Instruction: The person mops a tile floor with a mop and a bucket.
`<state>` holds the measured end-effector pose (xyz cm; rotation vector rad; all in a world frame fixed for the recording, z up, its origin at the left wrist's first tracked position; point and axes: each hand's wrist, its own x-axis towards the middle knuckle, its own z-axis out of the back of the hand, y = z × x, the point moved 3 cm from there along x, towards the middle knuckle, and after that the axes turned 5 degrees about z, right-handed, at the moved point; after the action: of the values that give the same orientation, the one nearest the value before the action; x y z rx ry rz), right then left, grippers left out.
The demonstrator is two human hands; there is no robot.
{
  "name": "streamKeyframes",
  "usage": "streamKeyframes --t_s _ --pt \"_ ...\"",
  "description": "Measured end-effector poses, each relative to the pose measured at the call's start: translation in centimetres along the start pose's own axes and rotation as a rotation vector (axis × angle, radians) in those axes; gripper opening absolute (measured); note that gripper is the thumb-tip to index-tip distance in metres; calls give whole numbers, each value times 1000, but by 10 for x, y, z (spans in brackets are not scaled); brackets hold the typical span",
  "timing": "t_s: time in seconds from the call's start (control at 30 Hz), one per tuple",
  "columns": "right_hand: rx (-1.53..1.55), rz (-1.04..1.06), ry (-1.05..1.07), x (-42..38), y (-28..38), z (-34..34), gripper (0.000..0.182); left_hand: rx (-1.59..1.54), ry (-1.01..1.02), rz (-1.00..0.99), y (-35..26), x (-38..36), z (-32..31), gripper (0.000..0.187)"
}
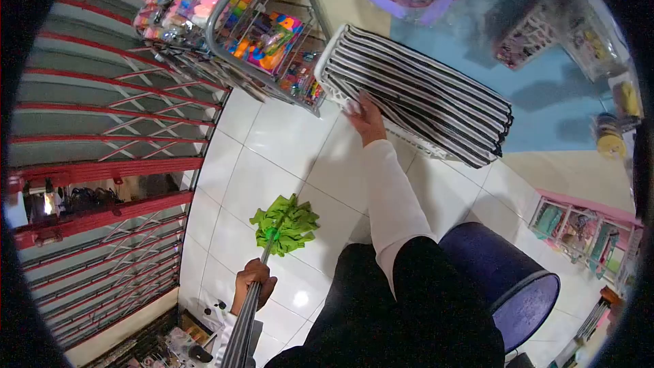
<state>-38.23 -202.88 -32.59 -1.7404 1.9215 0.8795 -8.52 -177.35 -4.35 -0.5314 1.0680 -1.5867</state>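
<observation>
Mop (287, 223) slants head-forward, handle (244, 317) end cut off | left hand (255, 283): fingers wrapped round | right hand (368, 123): by striped cloth (419, 92), can't tell if pinching

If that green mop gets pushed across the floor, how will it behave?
The mop head will probably flop and splay, since its strips look loose and ruffled. The straight pole is likely stiff in the left hand. Glossy tiles suggest it may slide easily.

Fisheye distortion, glare on floor (279, 163)
</observation>
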Motion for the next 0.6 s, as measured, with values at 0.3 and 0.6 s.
streamKeyframes --t_s 0.3,0.6 --pt "-728 -130 238 -163 6 33 47 -163 0 115 16 3 -20 26" --pt "-656 345 926 -513 124 -146 74 42 343 95 21 -2 -82 17"
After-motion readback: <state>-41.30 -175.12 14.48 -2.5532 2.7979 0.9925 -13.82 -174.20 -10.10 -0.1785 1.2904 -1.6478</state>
